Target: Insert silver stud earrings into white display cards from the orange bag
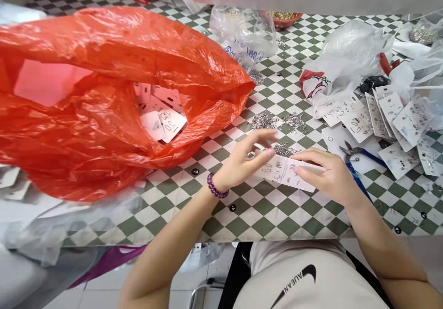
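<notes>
My right hand [323,173] grips the right end of a white earring card [282,173], thumb in front and fingers behind. Small metal earrings sit on the card, which is tilted above the table. At its left end is my left hand [240,161], with a purple bead bracelet on the wrist. The left thumb lies over the card's upper edge, while the other fingers are stretched out and apart, slightly blurred. Just beyond the card lies a pile of small silver earrings [284,150], partly hidden by it. Two more piles, a left one [263,120] and a right one [295,121], lie farther back.
A large red plastic bag [207,64] gapes at left, with earring cards [172,123] inside. Blue-handled pliers [363,152] lie at right, near several filled cards [358,120]. Clear plastic bags [356,46] and a red dish [285,19] stand behind on the checkered tablecloth [270,214].
</notes>
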{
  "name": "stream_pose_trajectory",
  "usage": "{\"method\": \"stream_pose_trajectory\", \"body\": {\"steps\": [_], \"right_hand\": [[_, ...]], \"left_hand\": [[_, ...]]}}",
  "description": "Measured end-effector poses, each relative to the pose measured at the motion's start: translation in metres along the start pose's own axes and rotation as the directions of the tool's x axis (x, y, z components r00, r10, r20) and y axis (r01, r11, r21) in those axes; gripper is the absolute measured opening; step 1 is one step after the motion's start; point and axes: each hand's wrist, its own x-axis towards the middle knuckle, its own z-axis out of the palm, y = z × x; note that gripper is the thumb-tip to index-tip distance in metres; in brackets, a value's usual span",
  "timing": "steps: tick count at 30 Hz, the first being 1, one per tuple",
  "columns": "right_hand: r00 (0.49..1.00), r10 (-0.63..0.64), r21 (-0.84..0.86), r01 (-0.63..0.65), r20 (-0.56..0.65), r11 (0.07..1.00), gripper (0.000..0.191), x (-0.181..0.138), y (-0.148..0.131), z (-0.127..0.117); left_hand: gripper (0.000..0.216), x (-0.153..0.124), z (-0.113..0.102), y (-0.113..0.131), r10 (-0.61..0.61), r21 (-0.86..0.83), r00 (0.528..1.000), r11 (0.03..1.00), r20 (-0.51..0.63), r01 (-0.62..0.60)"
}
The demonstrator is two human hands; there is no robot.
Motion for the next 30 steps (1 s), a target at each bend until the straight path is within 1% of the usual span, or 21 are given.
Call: {"method": "stream_pose_trajectory", "body": {"steps": [2, 4, 6, 7, 9, 12, 13, 14, 15, 16, 17, 19, 20, 21, 22, 24, 25, 27, 30], "right_hand": [[0.998, -0.004, -0.01, 0.003, -0.059, 1.0, 0.024, -0.001, -0.001, 0.0], [0.988, 0.011, 0.016, -0.009, -0.156, 1.0, 0.027, -0.002, 0.0, -0.001], [0.97, 0.02, 0.031, -0.013, -0.242, 0.999, 0.024, -0.002, 0.002, -0.003], [0.964, 0.017, 0.027, -0.01, -0.266, 1.0, 0.023, -0.002, 0.003, -0.004], [0.962, 0.005, 0.003, -0.004, -0.272, 1.0, 0.022, -0.003, 0.004, -0.006], [0.97, -0.015, -0.04, 0.005, -0.243, 0.999, 0.022, -0.002, 0.001, -0.006], [0.971, -0.024, -0.043, 0.015, -0.238, 0.999, 0.022, -0.001, -0.001, -0.007], [0.972, -0.034, -0.035, 0.027, -0.233, 0.999, 0.021, 0.0, -0.003, -0.008], [0.971, -0.045, -0.017, 0.042, -0.233, 0.999, 0.022, 0.003, -0.004, -0.01], [0.969, -0.056, 0.007, 0.059, -0.241, 0.998, 0.022, 0.006, -0.006, -0.012], [0.964, -0.067, 0.032, 0.078, -0.256, 0.996, 0.023, 0.009, -0.007, -0.015], [0.954, -0.081, 0.065, 0.104, -0.289, 0.992, 0.025, 0.018, -0.008, -0.023], [0.951, -0.084, 0.063, 0.107, -0.297, 0.992, 0.025, 0.023, -0.007, -0.028], [0.952, -0.085, 0.045, 0.103, -0.295, 0.994, 0.025, 0.028, -0.006, -0.031], [0.957, -0.084, 0.009, 0.09, -0.276, 0.996, 0.024, 0.034, -0.005, -0.034], [0.975, -0.092, -0.117, 0.07, -0.2, 0.991, 0.021, 0.047, -0.003, -0.037], [0.985, -0.101, -0.195, 0.073, -0.14, 0.978, 0.019, 0.054, -0.001, -0.037], [0.994, -0.114, -0.345, 0.106, -0.003, 0.932, 0.019, 0.07, 0.001, -0.034], [0.985, -0.094, -0.53, 0.159, 0.148, 0.833, 0.022, 0.093, 0.005, -0.024]], "left_hand": [[0.018, -0.001, -0.003, 0.004, 0.004, 0.101, 0.992, 0.995, 0.125, -0.017], [0.02, -0.001, -0.006, 0.006, -0.021, 0.159, 0.977, 0.987, 0.212, -0.014], [0.021, -0.001, -0.008, 0.006, -0.041, 0.208, 0.953, 0.978, 0.299, -0.023], [0.022, -0.001, -0.009, 0.006, -0.051, 0.221, 0.937, 0.975, 0.346, -0.029], [0.023, 0.0, -0.01, 0.006, -0.077, 0.223, 0.907, 0.975, 0.414, -0.019], [0.021, 0.0, -0.01, 0.006, -0.102, 0.195, 0.862, 0.981, 0.497, 0.004], [0.02, 0.0, -0.01, 0.005, -0.098, 0.183, 0.85, 0.983, 0.517, 0.002], [0.019, 0.0, -0.01, 0.005, -0.091, 0.173, 0.848, 0.985, 0.521, 0.0], [0.019, 0.0, -0.01, 0.004, -0.083, 0.161, 0.86, 0.987, 0.503, 0.001], [0.02, 0.0, -0.01, 0.003, -0.076, 0.148, 0.887, 0.989, 0.456, 0.009], [0.022, 0.0, -0.01, 0.001, -0.076, 0.127, 0.921, 0.991, 0.382, 0.029], [0.028, 0.002, -0.013, -0.001, -0.095, 0.043, 0.98, 0.995, 0.173, 0.089], [0.032, 0.004, -0.015, -0.002, -0.107, -0.021, 0.993, 0.994, 0.055, 0.108], [0.035, 0.005, -0.018, -0.003, -0.116, -0.089, 0.992, 0.99, -0.057, 0.111], [0.038, 0.007, -0.021, -0.004, -0.123, -0.147, 0.98, 0.984, -0.16, 0.099], [0.041, 0.011, -0.028, -0.007, -0.114, -0.227, 0.94, 0.973, -0.32, 0.04], [0.043, 0.013, -0.032, -0.008, -0.104, -0.25, 0.923, 0.968, -0.37, 0.009], [0.045, 0.015, -0.037, -0.011, -0.09, -0.281, 0.901, 0.959, -0.425, -0.037], [0.046, 0.017, -0.041, -0.016, -0.097, -0.318, 0.888, 0.946, -0.45, -0.058]]}}
